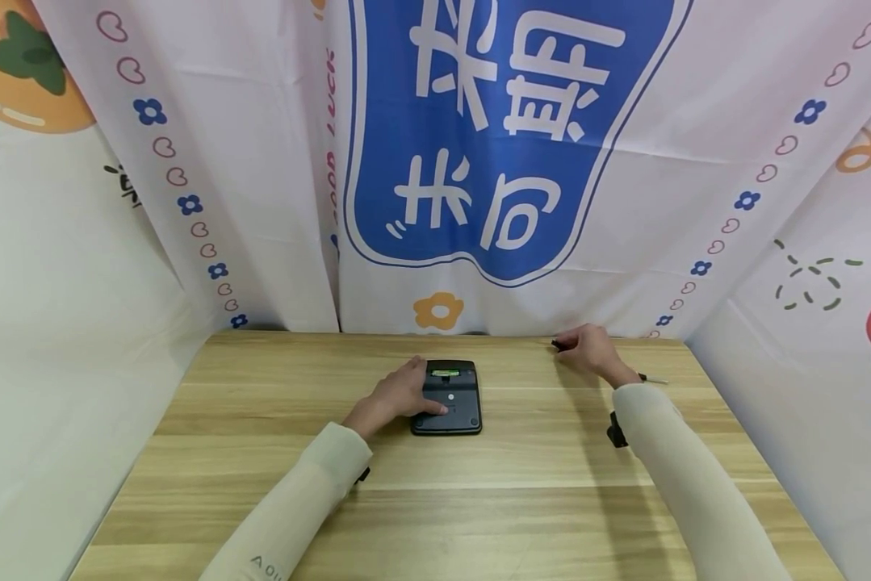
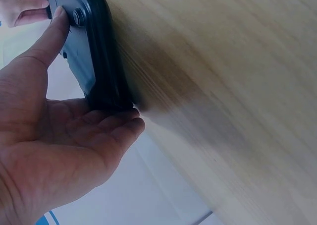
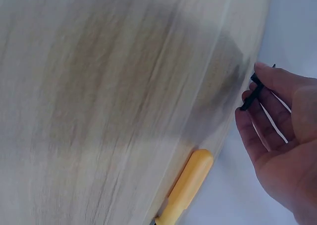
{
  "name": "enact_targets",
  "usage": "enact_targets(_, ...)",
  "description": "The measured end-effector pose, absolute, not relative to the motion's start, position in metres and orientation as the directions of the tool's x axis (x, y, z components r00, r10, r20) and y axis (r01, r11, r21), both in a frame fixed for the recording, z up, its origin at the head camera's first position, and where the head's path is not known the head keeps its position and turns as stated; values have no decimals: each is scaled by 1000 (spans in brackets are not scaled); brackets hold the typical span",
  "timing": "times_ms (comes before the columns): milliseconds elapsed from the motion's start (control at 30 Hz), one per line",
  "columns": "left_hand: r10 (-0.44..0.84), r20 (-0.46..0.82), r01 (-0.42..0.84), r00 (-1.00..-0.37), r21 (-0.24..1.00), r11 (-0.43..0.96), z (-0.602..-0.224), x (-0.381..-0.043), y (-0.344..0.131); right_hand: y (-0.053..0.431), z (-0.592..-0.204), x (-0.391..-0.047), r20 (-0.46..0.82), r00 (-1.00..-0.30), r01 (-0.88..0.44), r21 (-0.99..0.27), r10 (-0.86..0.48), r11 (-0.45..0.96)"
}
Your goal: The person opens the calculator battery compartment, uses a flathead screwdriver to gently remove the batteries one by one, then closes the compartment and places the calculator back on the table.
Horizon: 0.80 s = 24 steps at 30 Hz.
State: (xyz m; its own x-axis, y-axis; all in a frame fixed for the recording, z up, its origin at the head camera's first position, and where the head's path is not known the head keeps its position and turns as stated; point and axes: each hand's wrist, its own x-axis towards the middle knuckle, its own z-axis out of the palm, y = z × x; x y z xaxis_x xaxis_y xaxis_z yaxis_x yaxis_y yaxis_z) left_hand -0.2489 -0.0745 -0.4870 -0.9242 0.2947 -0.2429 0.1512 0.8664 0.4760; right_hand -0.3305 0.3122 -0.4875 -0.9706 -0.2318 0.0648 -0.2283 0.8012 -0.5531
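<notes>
A black calculator (image 1: 466,410) lies back side up on the wooden table. In its uncovered compartment near the far edge sits a green battery (image 1: 445,373). My left hand (image 1: 399,390) grips the calculator from the left, thumb on its back and fingers along the side and far corner. Further right, near the table's far edge, my right hand (image 1: 589,352) pinches a small thin black plastic cover (image 3: 252,96) between thumb and fingertips. In the right wrist view, a screwdriver (image 3: 192,179) with an orange-yellow handle lies on the table below that hand.
The wooden table (image 1: 261,452) ends at a printed cloth backdrop (image 1: 282,202) along its far edge. White cloth also hangs at both sides. A black wrist camera (image 1: 615,431) shows beside the right sleeve.
</notes>
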Motion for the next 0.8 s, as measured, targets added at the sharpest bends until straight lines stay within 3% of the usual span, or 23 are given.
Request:
enact_targets(300,297,-244,148,-923,487,861,-487,-249,-75,313,-491,-328,88,-945,-323,-400,-315,858)
enact_targets(800,305,-243,153,-921,494,856,-483,-246,-75,316,-495,-331,78,-941,-334,-367,-329,868)
